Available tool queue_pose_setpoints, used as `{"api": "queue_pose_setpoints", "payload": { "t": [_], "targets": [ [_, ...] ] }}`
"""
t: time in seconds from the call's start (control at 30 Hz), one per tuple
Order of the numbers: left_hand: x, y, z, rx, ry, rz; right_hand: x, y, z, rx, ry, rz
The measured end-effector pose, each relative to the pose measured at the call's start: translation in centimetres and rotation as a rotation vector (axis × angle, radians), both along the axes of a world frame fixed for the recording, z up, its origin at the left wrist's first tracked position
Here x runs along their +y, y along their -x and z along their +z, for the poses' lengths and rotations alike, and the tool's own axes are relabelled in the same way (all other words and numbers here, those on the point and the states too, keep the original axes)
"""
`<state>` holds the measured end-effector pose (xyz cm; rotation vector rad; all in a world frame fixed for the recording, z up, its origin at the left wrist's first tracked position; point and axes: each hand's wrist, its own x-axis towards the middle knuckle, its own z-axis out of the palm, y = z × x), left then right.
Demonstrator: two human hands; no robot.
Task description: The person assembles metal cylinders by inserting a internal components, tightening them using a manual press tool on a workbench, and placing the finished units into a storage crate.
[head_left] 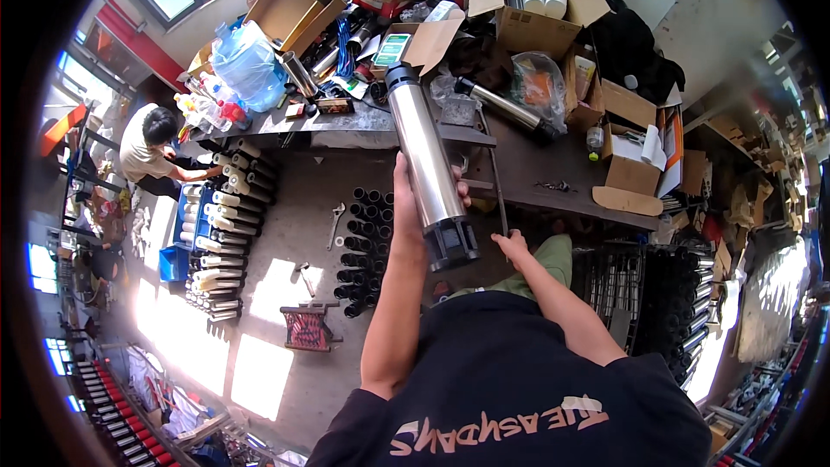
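My left hand (406, 207) is wrapped around a submersible pump (425, 151), a long polished steel cylinder with black end pieces. The pump tilts, its upper end overlapping the workbench edge in view and its slotted black lower end toward my body. To the right, my right hand (513, 247) is closed on the lower end of a long thin metal rod (497, 177). That rod runs up to the edge of the workbench (553, 188). A second steel cylinder with black ends (506, 107) lies on the bench beyond the rod.
Open cardboard boxes (538, 28), a plastic-wrapped water jug (246, 65) and tools crowd the bench. Black cylindrical parts (367, 242), a wrench (336, 225) and a low stool (309, 329) are on the floor. At left, a person (154, 151) bends over rows of steel cylinders (233, 216).
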<state>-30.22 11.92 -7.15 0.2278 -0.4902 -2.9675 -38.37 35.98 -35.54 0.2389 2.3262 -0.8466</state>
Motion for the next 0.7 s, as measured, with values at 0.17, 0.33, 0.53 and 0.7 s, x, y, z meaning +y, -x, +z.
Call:
{"api": "queue_pose_setpoints", "payload": {
  "t": [0.17, 0.33, 0.53, 0.7],
  "targets": [
    [1.2, 0.3, 1.2, 0.097, 0.011, 0.047, 0.3, 0.2, 1.7, 0.011, 0.048, -0.06],
    [1.7, 0.2, 2.5, 0.055, 0.003, 0.033, 0.9, -0.1, 2.0, 0.024, 0.055, -0.076],
    [1.9, 0.3, 2.4, 0.082, -0.039, -0.004, 1.3, 0.3, 2.3, 0.122, 0.08, -0.082],
    [2.6, 0.7, 1.9, 0.267, -0.119, -0.031, 2.2, 0.8, 2.1, 0.084, 0.185, -0.185]
  ]
}}
